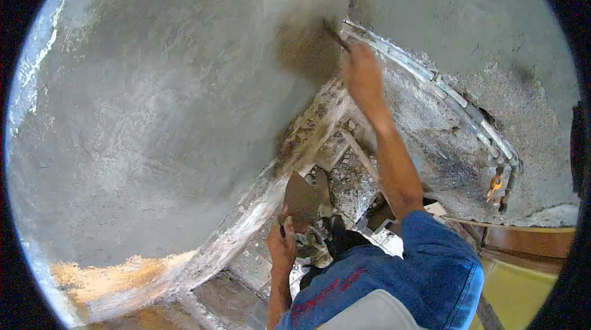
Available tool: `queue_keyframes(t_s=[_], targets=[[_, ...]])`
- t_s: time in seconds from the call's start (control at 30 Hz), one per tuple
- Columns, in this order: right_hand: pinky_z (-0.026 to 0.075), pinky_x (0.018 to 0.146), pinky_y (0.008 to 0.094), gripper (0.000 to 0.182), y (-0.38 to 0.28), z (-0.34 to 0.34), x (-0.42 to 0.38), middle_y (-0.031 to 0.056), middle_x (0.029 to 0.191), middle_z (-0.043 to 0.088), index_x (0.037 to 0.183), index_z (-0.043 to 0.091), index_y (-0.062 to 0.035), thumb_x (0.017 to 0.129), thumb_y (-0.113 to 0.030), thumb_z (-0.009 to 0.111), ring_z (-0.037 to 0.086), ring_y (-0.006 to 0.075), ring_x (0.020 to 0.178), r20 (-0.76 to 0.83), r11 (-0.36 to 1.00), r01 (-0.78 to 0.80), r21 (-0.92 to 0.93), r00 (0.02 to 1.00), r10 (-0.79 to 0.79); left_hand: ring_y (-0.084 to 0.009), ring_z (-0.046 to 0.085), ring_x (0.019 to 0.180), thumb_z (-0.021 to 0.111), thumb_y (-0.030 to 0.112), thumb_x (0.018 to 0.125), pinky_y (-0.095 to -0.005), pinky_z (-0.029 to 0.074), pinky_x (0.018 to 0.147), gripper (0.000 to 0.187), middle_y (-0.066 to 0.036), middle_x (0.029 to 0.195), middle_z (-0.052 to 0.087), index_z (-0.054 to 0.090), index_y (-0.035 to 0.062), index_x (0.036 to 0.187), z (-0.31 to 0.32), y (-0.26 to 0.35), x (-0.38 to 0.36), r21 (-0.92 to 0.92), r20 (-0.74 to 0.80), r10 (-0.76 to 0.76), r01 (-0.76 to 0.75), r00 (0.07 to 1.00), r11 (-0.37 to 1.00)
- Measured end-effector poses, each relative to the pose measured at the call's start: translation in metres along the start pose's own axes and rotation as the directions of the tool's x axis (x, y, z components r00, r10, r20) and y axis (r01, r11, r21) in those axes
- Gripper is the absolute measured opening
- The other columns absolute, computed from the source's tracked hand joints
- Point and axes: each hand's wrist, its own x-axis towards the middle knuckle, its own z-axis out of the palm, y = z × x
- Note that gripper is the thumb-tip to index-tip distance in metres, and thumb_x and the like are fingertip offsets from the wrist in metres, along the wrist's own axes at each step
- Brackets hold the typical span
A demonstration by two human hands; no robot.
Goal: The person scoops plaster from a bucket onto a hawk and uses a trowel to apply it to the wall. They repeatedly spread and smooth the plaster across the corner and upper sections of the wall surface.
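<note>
Low in the middle, my left hand [282, 244] is closed round the handle of a pointing trowel [301, 201], its broad grey blade tipped upward. My right hand [363, 74], slightly blurred, reaches up to the corner where two walls meet. It grips a slim dark tool [335, 34] whose kind I cannot tell. The tool's end overlaps a darker, damp-looking patch [308, 47] on the grey plastered wall [154, 84]. Just right of this hand, pale pipes [431, 77] run along a channel in the other wall.
Rough, broken masonry [246, 219] lines the foot of the left wall. Rubble and wood strips [360, 154] lie on the floor below my arms. An orange-handled valve [495, 183] hangs at the pipes' lower end. A yellow-green surface [517, 296] lies at lower right.
</note>
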Motion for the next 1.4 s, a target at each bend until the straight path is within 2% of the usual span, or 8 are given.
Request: queue_keyframes(t_s=[0.1, 0.23, 0.3, 0.57, 0.73, 1.0, 1.17, 1.4], targets=[[0.052, 0.079, 0.0523, 0.025, 0.027, -0.049, 0.007, 0.0272, 0.106, 0.065, 0.117, 0.065, -0.0001, 0.098, -0.017, 0.062, 0.065, 0.0474, 0.092, 0.073, 0.97, -0.205, -0.131, 0.974, 0.215, -0.031, 0.071, 0.104, 0.054, 0.026, 0.107, -0.0421, 0.054, 0.09, 0.034, -0.022, 0.115, 0.072, 0.061, 0.0033, 0.13, 0.004, -0.005, 0.005, -0.061, -0.019, -0.056, 0.055, 0.998, 0.997], [0.052, 0.078, 0.051, 0.026, 0.061, -0.037, 0.034, 0.0282, 0.102, 0.065, 0.118, 0.064, -0.0003, 0.098, -0.018, 0.064, 0.065, 0.0474, 0.091, -0.02, 0.979, -0.175, -0.101, 0.985, 0.174, -0.0313, 0.07, 0.105, 0.054, 0.026, 0.107, -0.0416, 0.053, 0.092, 0.034, -0.022, 0.115, 0.072, 0.061, 0.0033, 0.13, 0.016, -0.012, 0.008, -0.09, 0.006, -0.023, 0.024, 1.0, 0.996], [0.05, 0.075, 0.052, 0.021, 0.066, -0.023, 0.038, 0.0281, 0.093, 0.063, 0.1, 0.064, 0.002, 0.096, -0.018, 0.066, 0.062, 0.0484, 0.087, -0.111, 0.995, -0.097, -0.009, 0.989, 0.095, -0.0318, 0.07, 0.105, 0.053, 0.026, 0.107, -0.0417, 0.053, 0.092, 0.034, -0.022, 0.115, 0.072, 0.061, 0.0032, 0.13, 0.017, -0.012, 0.01, -0.069, -0.008, 0.009, -0.009, 1.0, 0.998], [0.049, 0.083, 0.0479, 0.02, 0.075, 0.021, 0.034, 0.0288, 0.101, 0.062, 0.11, 0.059, 0.0038, 0.101, -0.013, 0.06, 0.06, 0.0471, 0.093, -0.094, 0.989, -0.141, -0.036, 0.986, 0.137, -0.033, 0.07, 0.106, 0.053, 0.024, 0.107, -0.0432, 0.053, 0.092, 0.031, -0.021, 0.114, 0.072, 0.062, 0.0026, 0.128, 0.016, -0.004, 0.009, -0.076, 0.07, -0.052, 0.057, 0.996, 0.995], [0.049, 0.087, 0.0473, 0.025, 0.064, 0.053, 0.024, 0.0289, 0.106, 0.062, 0.118, 0.059, 0.0051, 0.103, -0.015, 0.057, 0.061, 0.0446, 0.099, -0.288, 0.966, -0.177, 0.188, 0.931, 0.226, -0.0378, 0.071, 0.107, 0.052, 0.02, 0.107, -0.0426, 0.054, 0.092, 0.032, -0.024, 0.117, 0.071, 0.064, 0.003, 0.131, 0.018, -0.005, 0.008, -0.094, 0.032, 0.0, 0.003, 0.999, 0.996], [0.048, 0.09, 0.0445, 0.03, 0.051, 0.065, 0.014, 0.0264, 0.109, 0.063, 0.122, 0.055, 0.0061, 0.108, -0.02, 0.053, 0.061, 0.0372, 0.098, -0.305, 0.902, -0.255, 0.348, 0.879, 0.366, -0.038, 0.069, 0.112, 0.052, 0.019, 0.107, -0.0434, 0.053, 0.096, 0.033, -0.026, 0.122, 0.069, 0.063, 0.0028, 0.134, 0.018, -0.004, 0.014, -0.007, 0.043, -0.003, 0.003, 0.999, 1.0], [0.048, 0.086, 0.0521, 0.036, 0.072, 0.108, 0.019, 0.032, 0.104, 0.064, 0.119, 0.051, 0.0063, 0.105, -0.026, 0.057, 0.062, 0.0506, 0.097, -0.372, 0.895, -0.321, 0.309, 0.825, 0.424, -0.0368, 0.07, 0.111, 0.053, 0.021, 0.107, -0.0435, 0.053, 0.097, 0.035, -0.025, 0.124, 0.069, 0.062, 0.004, 0.136, 0.021, -0.006, 0.019, -0.047, 0.065, 0.029, -0.026, 0.997, 0.999], [0.047, 0.084, 0.0541, 0.038, 0.076, 0.143, 0.017, 0.0344, 0.103, 0.063, 0.118, 0.049, 0.0057, 0.104, -0.029, 0.058, 0.06, 0.0538, 0.095, -0.419, 0.821, -0.496, 0.283, 0.706, 0.571, -0.0362, 0.069, 0.113, 0.052, 0.02, 0.107, -0.043, 0.052, 0.098, 0.035, -0.025, 0.124, 0.069, 0.062, 0.0041, 0.136, 0.019, -0.002, 0.02, -0.053, 0.057, 0.0, 0.003, 0.998, 0.999]])
